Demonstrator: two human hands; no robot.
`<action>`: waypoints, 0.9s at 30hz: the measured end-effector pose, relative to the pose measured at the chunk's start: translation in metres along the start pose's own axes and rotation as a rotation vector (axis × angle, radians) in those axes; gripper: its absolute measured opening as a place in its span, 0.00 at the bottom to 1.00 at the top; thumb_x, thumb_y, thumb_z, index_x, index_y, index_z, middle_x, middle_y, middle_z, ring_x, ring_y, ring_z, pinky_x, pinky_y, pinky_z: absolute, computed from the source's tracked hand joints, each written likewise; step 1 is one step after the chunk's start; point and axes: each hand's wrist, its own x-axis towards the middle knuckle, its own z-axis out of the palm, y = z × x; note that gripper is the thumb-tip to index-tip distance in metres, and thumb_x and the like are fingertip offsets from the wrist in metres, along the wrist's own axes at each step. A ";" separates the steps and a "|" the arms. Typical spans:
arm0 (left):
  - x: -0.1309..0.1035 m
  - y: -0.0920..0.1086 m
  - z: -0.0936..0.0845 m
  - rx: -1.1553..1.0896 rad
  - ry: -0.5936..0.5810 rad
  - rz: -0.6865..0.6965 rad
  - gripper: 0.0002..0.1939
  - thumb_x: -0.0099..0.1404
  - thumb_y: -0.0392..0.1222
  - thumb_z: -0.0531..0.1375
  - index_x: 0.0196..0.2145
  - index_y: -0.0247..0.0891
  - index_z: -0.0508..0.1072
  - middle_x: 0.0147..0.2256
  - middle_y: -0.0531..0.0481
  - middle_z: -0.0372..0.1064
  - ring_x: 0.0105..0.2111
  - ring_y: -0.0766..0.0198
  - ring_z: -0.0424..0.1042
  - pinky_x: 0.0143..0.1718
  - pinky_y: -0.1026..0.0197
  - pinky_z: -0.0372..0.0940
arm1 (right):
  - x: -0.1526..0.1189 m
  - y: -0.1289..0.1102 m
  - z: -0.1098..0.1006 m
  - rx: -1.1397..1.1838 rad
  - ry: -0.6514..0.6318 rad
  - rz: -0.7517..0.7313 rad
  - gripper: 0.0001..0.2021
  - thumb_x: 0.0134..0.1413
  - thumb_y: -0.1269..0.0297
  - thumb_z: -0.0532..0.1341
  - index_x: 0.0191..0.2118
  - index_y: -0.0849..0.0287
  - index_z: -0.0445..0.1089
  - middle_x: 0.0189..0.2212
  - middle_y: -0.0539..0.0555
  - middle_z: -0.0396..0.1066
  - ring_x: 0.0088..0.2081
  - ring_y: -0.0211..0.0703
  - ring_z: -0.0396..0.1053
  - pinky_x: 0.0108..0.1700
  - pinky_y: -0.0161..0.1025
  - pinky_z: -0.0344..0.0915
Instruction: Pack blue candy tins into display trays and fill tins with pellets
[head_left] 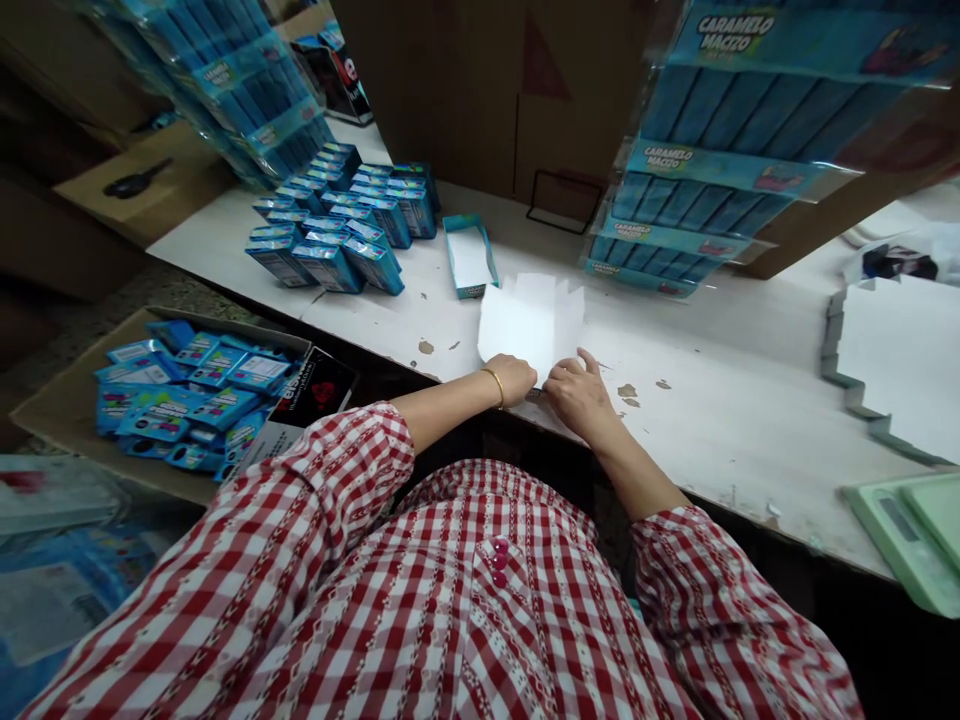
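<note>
Both my hands are at the near edge of a white cardboard blank (529,318), which lies partly unfolded with notched flaps on the table. My left hand (513,380), below a gold bangle, is closed on the blank's lower left edge. Its lower right edge is pinched by my right hand (576,393), whose index finger is raised. Just behind the blank stands a small open blue box (470,256) with a white inside.
Blue packets (345,215) stand grouped at the back left. Packaged blue stacks (675,190) rise behind on the right. A carton of blue packets (187,400) is at lower left. Flat white blanks (904,350) and a green scale (911,535) lie on the right.
</note>
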 end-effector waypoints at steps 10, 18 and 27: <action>-0.018 -0.024 0.001 -0.174 0.131 0.071 0.16 0.65 0.47 0.50 0.36 0.40 0.75 0.46 0.45 0.69 0.46 0.56 0.66 0.49 0.51 0.55 | -0.006 -0.006 -0.023 0.056 -0.028 -0.061 0.07 0.53 0.62 0.59 0.35 0.59 0.71 0.42 0.55 0.70 0.49 0.47 0.60 0.58 0.46 0.44; -0.008 -0.077 0.031 -0.729 0.746 -0.534 0.40 0.53 0.44 0.62 0.59 0.30 0.51 0.51 0.36 0.59 0.52 0.50 0.59 0.52 0.51 0.56 | 0.019 -0.057 -0.016 0.067 -0.310 0.050 0.09 0.58 0.70 0.49 0.39 0.61 0.66 0.35 0.59 0.69 0.37 0.46 0.66 0.37 0.40 0.58; 0.007 -0.084 0.025 -1.306 0.394 -0.489 0.31 0.47 0.31 0.60 0.51 0.27 0.64 0.38 0.45 0.70 0.33 0.61 0.71 0.35 0.62 0.66 | -0.014 -0.113 -0.010 0.166 -0.323 -0.035 0.11 0.55 0.76 0.48 0.36 0.61 0.66 0.30 0.58 0.69 0.33 0.45 0.67 0.32 0.39 0.63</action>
